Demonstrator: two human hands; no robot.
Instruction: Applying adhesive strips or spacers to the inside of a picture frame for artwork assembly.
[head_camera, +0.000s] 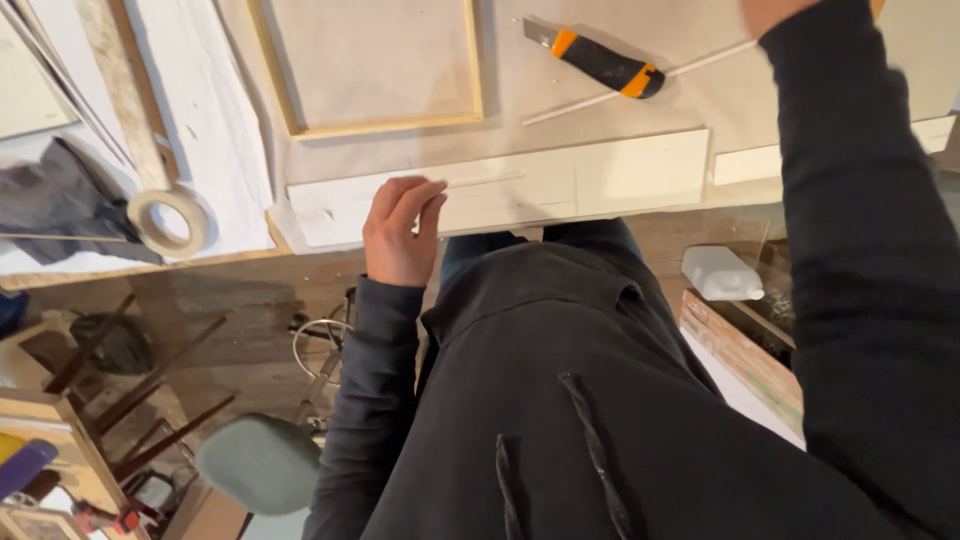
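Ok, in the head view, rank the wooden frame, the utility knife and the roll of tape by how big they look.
Largest to smallest:
1. wooden frame, cut off by the top edge
2. utility knife
3. roll of tape, close to the knife in apparent size, so that order is unsure

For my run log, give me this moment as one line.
left hand: fingertips on white strip at bench edge | right hand: mostly out of frame | knife: lying untouched | tape roll: left

view: head, one camera only | worn on the person's head | pointed steeply down over the chest | bench (600, 110) edge seen close at the top | floor (250, 310) seen far below | nothing shared with another view
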